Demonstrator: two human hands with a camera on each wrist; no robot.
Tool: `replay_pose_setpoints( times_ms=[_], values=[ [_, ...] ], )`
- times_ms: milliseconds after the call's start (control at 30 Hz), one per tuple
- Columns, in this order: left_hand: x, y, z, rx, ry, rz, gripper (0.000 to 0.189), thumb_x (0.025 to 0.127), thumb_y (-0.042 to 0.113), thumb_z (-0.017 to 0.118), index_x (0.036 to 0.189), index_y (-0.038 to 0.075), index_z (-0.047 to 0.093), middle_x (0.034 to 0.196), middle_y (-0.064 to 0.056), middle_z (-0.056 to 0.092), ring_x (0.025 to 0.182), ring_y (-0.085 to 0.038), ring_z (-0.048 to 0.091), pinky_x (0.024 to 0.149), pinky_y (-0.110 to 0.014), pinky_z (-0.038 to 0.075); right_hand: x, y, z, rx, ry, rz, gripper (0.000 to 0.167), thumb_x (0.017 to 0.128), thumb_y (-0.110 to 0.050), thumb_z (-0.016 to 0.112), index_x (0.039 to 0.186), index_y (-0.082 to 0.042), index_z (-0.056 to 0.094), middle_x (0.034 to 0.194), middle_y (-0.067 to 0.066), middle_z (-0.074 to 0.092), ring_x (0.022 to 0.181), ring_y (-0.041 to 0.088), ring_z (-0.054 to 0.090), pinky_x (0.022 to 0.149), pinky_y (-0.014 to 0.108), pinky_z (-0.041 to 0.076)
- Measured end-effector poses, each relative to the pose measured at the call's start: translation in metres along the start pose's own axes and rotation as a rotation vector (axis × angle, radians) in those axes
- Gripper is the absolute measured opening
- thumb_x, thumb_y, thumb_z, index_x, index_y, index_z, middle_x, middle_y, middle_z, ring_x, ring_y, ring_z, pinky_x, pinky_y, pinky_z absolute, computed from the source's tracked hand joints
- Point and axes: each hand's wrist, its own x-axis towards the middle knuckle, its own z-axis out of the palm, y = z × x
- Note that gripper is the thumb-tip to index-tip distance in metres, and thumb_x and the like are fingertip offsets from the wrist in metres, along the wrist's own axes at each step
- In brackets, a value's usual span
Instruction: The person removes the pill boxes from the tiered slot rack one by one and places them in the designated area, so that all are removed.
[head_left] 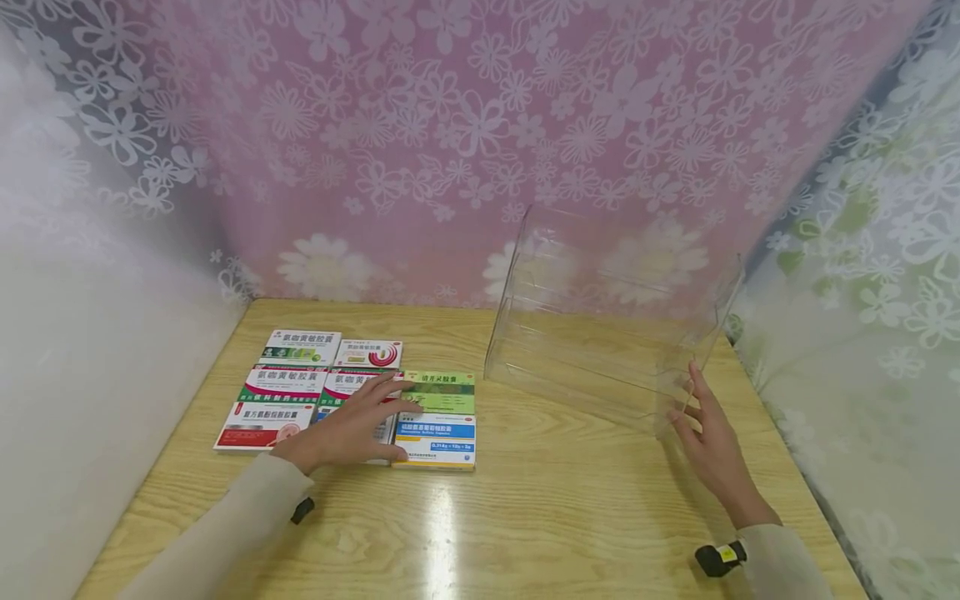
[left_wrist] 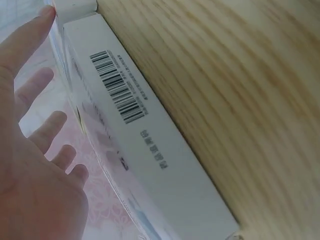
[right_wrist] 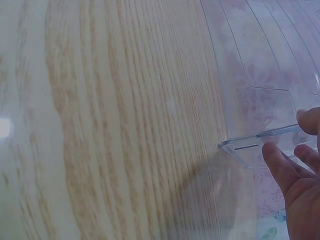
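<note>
My left hand point(head_left: 352, 427) lies over the right part of a group of flat medicine boxes, its fingers spread. The fingertips reach a green box point(head_left: 450, 390), and the thumb is at the near left edge of a blue-and-white box point(head_left: 438, 454). In the left wrist view, the loosely bent fingers pass beside a white box side with a barcode point(left_wrist: 117, 87). My right hand point(head_left: 714, 454) pinches the right side panel of a clear plastic stepped rack point(head_left: 585, 362) between thumb and fingers. The right wrist view shows the panel's edge point(right_wrist: 270, 134) between them.
More boxes lie in rows at the left: a white-and-green one point(head_left: 300, 340), a small white one with red arcs point(head_left: 367, 353), and a white-and-red one point(head_left: 262, 425). All rest on a wood-grain table point(head_left: 540, 508). Flowered curtains point(head_left: 450, 150) surround the back and sides.
</note>
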Motion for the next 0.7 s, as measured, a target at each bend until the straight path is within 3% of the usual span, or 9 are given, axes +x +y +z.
replay_pose_setpoints(
  times_ms=[300, 700],
  values=[
    [-0.004, 0.010, 0.002, 0.044, 0.000, 0.043, 0.085, 0.085, 0.065, 0.087, 0.158, 0.033, 0.060, 0.180, -0.007, 0.029, 0.168, -0.045, 0.012, 0.128, -0.074, 0.026, -0.001, 0.002, -0.001, -0.022, 0.002, 0.009, 0.088, 0.114, -0.009, 0.058, 0.178, -0.027, 0.001, 0.170, 0.035, 0.031, 0.128, 0.063, 0.058, 0.085, -0.003, 0.042],
    [-0.005, -0.004, 0.008, 0.034, 0.005, 0.032, 0.085, 0.088, 0.072, 0.080, 0.161, 0.040, 0.054, 0.181, -0.004, 0.025, 0.170, -0.041, 0.009, 0.129, -0.074, 0.024, -0.002, -0.001, -0.003, -0.018, -0.005, 0.014, 0.086, 0.114, -0.010, 0.057, 0.178, -0.025, 0.001, 0.170, 0.037, 0.029, 0.128, 0.065, 0.057, 0.085, -0.003, 0.042]
  ],
)
